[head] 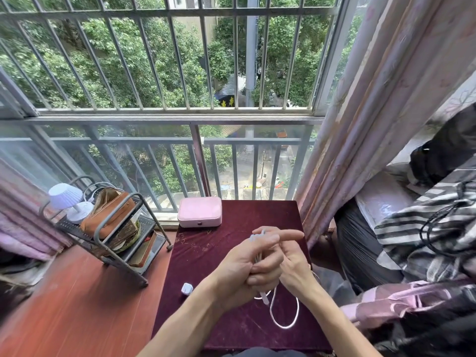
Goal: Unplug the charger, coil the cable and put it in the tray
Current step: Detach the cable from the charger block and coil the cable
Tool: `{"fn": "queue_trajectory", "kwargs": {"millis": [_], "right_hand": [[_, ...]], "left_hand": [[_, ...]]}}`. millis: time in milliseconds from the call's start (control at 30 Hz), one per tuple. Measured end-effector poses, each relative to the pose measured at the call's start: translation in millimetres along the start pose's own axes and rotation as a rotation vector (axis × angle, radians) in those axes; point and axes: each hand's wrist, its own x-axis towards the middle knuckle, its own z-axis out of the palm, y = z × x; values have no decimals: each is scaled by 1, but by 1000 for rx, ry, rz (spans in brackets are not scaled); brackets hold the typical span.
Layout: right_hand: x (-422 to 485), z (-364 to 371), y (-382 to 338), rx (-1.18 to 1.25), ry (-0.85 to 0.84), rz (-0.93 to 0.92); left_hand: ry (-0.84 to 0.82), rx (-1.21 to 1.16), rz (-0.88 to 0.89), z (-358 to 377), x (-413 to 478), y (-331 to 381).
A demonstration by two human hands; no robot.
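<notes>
Both hands meet above a dark red velvet table. My left hand holds several turns of white cable wound round its fingers, with the index finger stretched out to the right. My right hand curls its fingers round the same bundle from the right. Below the hands a loose loop of cable hangs down onto the cloth, and a white connector end sticks out under them. The white charger plug lies on the table to the left of my left wrist, apart from the cable.
A shut pink box stands at the table's far edge by the window rail. To the left a grey metal rack holds a small white lamp and a brown bag. A curtain and piled bedding crowd the right side.
</notes>
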Motion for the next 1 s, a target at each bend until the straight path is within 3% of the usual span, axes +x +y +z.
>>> {"fn": "queue_trajectory", "kwargs": {"millis": [133, 300, 633, 767, 867, 1000], "right_hand": [[-17, 12, 4, -187, -96, 0], [-41, 33, 13, -348, -178, 13], [-57, 2, -27, -908, -341, -206], [-54, -6, -70, -914, -351, -296], [-40, -17, -92, -851, -305, -371], [-12, -36, -97, -712, -257, -364]], "left_hand": [[35, -79, 44, -2, 3, 4], [201, -107, 68, -25, 12, 10], [396, 49, -36, -69, -1, 9], [356, 166, -113, -60, -2, -1], [162, 329, -156, -46, -5, -9], [16, 266, -189, -34, -5, -21]]}}
